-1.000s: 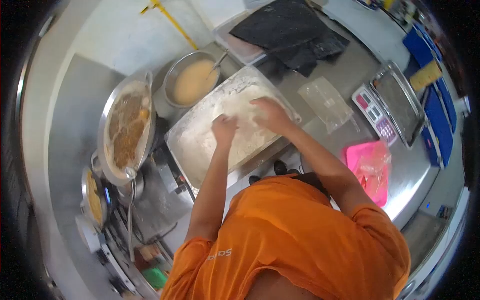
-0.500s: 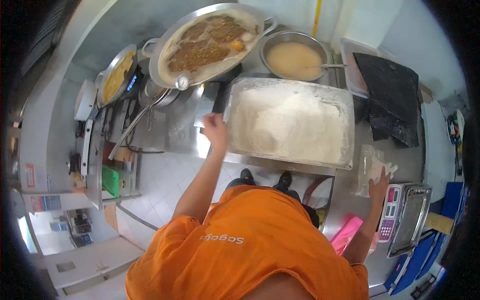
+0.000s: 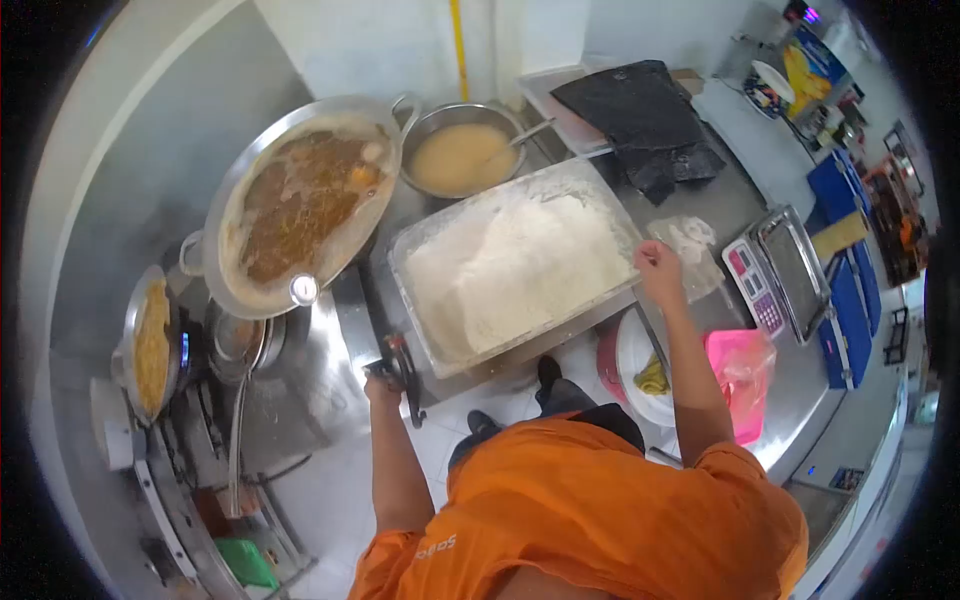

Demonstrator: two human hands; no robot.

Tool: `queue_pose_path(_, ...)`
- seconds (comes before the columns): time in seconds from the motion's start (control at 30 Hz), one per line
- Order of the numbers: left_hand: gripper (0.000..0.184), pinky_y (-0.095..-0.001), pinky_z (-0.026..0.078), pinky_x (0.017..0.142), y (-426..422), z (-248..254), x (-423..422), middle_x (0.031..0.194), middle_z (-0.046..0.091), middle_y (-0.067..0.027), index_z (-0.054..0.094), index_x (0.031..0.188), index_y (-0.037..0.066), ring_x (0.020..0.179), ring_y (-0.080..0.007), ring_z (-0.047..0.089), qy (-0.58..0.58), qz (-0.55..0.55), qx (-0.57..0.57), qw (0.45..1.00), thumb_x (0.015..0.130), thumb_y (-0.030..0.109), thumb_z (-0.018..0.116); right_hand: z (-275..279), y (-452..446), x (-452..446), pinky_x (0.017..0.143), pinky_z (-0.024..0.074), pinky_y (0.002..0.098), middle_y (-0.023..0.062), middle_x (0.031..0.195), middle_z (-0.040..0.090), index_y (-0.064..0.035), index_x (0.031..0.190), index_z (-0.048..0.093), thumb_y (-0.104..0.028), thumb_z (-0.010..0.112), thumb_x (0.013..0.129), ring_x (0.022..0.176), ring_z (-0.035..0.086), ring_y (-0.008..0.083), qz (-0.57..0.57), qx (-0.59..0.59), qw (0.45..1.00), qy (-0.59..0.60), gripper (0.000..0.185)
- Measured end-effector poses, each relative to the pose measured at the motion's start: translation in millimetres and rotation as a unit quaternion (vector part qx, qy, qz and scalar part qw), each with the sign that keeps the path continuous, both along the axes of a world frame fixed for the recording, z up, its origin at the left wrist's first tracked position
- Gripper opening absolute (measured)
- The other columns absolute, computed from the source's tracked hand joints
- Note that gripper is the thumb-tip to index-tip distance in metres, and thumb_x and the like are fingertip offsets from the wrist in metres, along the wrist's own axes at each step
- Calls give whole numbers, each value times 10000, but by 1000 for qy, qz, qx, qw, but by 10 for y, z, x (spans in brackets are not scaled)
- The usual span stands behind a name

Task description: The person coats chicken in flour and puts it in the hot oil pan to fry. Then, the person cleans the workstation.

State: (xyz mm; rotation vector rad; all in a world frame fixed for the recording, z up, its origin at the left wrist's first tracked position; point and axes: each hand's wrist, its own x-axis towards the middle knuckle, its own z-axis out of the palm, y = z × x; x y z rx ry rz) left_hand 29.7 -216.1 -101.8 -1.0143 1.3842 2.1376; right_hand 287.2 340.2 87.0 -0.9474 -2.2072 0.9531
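Observation:
My left hand (image 3: 383, 386) is closed at the counter's front edge, against a black curved object with a reddish part (image 3: 405, 380). What the fingers grip is too small and blurred to tell. By the right corner of a metal tray (image 3: 520, 343) of white flour (image 3: 520, 260), my right hand (image 3: 660, 266) has its fingers curled together. Whether something small is pinched in them cannot be made out. Just right of it lies a clear plastic bag (image 3: 703, 278) with a crumpled whitish item (image 3: 692, 238) on it.
Left of the tray stands a large two-handled pan of bubbling oil (image 3: 300, 205) with a dial thermometer (image 3: 304, 290). Behind is a bowl of pale batter (image 3: 462, 158) with a utensil. At right are black sheets (image 3: 635, 105), a digital scale (image 3: 752, 285) and a pink tray (image 3: 738, 420).
The view has turned to the right. My right hand has left the plastic bag and come to the tray's corner. My left hand has moved down to the black object at the counter edge.

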Motion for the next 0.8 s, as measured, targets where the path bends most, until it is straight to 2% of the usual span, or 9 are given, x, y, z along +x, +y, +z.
queue_pose_path(0.17, 449, -178, 270, 328, -207, 189, -17, 598, 492, 23, 560, 894, 127, 408, -51, 389, -89, -39, 147, 984, 1044, 479, 327, -223, 919, -593, 634, 519, 294, 77, 738, 673, 0, 949, 638, -209, 706, 863, 668, 664, 183, -63, 46, 996, 32, 236)
queue_pose_path(0.23, 472, -172, 263, 325, -126, 294, 34, 594, 492, 22, 566, 891, 126, 414, -44, 400, -56, -27, 215, 975, 1039, 501, 321, 74, 1020, -928, 677, 523, 326, 106, 801, 682, -12, 969, 646, -308, 739, 829, 724, 670, 220, -91, 98, 990, -41, 340)
queue_pose_path(0.3, 522, -160, 288, 345, -160, 336, -33, 621, 509, 12, 582, 881, 118, 429, -43, 404, -163, -2, 222, 961, 1037, 522, 290, 170, 1228, -1323, 758, 510, 368, 131, 897, 680, -29, 994, 654, -399, 756, 798, 836, 657, 256, -120, 169, 976, -73, 431)
queue_pose_path(0.37, 488, -214, 401, 377, -196, 313, 54, 738, 589, -38, 554, 1002, 64, 493, -90, 492, -97, -10, 143, 985, 1054, 452, 263, 85, 1572, -1707, 877, 479, 419, 153, 1024, 669, -52, 1023, 663, -483, 756, 768, 1004, 623, 293, -148, 258, 953, -63, 510)
queue_pose_path(0.47, 450, -251, 359, 387, 14, 357, 239, 760, 581, -50, 577, 1027, 52, 499, -104, 472, 60, 21, -146, 987, 1015, 466, 403, 58, 1868, -2119, 962, 388, 501, 146, 1178, 616, -83, 1084, 669, -439, 700, 814, 1197, 496, 306, -177, 335, 915, -141, 448)
queue_pose_path(0.57, 373, -254, 326, 387, 387, 933, 363, 731, 553, -34, 577, 983, 53, 493, -95, 450, 86, 67, -329, 938, 985, 417, 500, -57, 2219, -2292, 925, 366, 548, 103, 1151, 614, -111, 1090, 673, -361, 613, 872, 1199, 462, 311, -83, 325, 903, -267, 337)
queue_pose_path(0.6, 333, -255, 327, 390, 493, 1066, 410, 738, 554, -37, 573, 992, 55, 499, -95, 455, 96, 72, -366, 923, 982, 383, 519, -82, 2335, -2305, 876, 376, 540, 64, 1071, 624, -127, 1056, 676, -270, 563, 887, 1086, 526, 301, -80, 375, 884, -266, 249)
queue_pose_path(0.7, 277, -262, 316, 380, 651, 1164, 469, 754, 556, -41, 576, 992, 78, 500, -93, 454, 130, 85, -393, 906, 972, 353, 553, 243, 2561, -2251, 941, 345, 557, 92, 1078, 651, -106, 1070, 651, -328, 619, 858, 1105, 539, 323, -207, 237, 934, -172, 309)
queue_pose_path(0.8, 250, -283, 408, 524, 700, 1182, 514, 784, 564, -51, 553, 959, 31, 626, -122, 512, 225, 53, -461, 857, 984, 280, 541, 420, 3114, -1857, 805, 433, 554, 172, 981, 659, -74, 994, 615, -237, 598, 886, 935, 614, 398, -311, 244, 919, -13, 196)
